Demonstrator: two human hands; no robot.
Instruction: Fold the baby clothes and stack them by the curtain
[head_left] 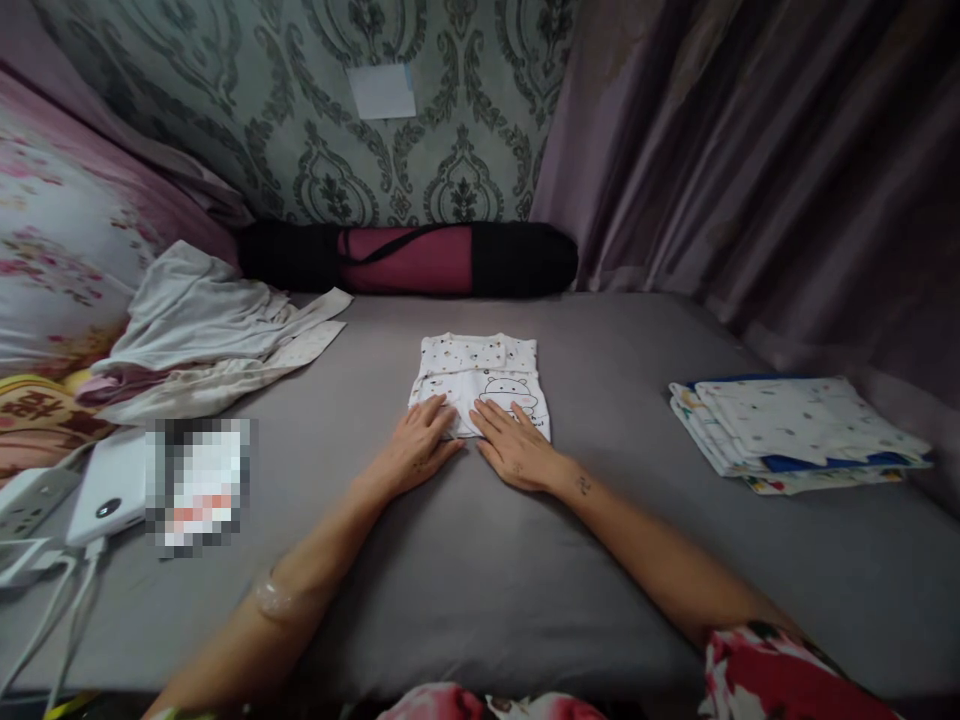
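A small white garment (463, 356) with a dotted print and a line-drawn animal lies folded flat on the grey sheet (600, 560). My left hand (421, 445) rests flat on its near left part, fingers stretched out. Beside it, my right hand (519, 447) lies flat on the near right part and covers some of the drawing. Both palms face down and neither hand grips the cloth. To the right sits a stack of folded clothes (810, 420), white printed pieces with some blue between.
Loose pale clothes (202, 310) are heaped at the left by a floral pillow (60, 240). A white power bank (112, 485), cables and a power strip (34, 505) lie nearer. A black and maroon bag (405, 260) lies along the wall; curtains (697, 150) hang right.
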